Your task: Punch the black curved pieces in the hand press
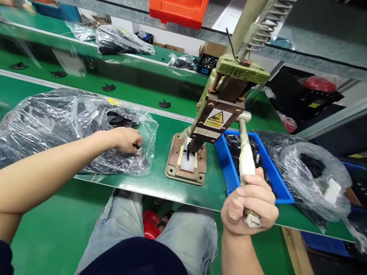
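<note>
Navy shirt [137, 270]; right grip [252, 202] closed around press lever [246, 153].

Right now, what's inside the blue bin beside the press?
The blue bin holds a pile of black parts. The lever and right hand hide some of the bin, and whatever lies beneath the visible parts can't be seen.

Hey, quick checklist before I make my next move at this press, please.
1. Right hand wrapped around the press lever: ok.
2. Left hand away from the press base: ok, it's at the plastic bag.
3. Left fingers holding a single black part: cannot tell, the hand hides it.
4. Piece seated properly under the press head: cannot tell, too small.
5. Warning label in view: ok.
</note>
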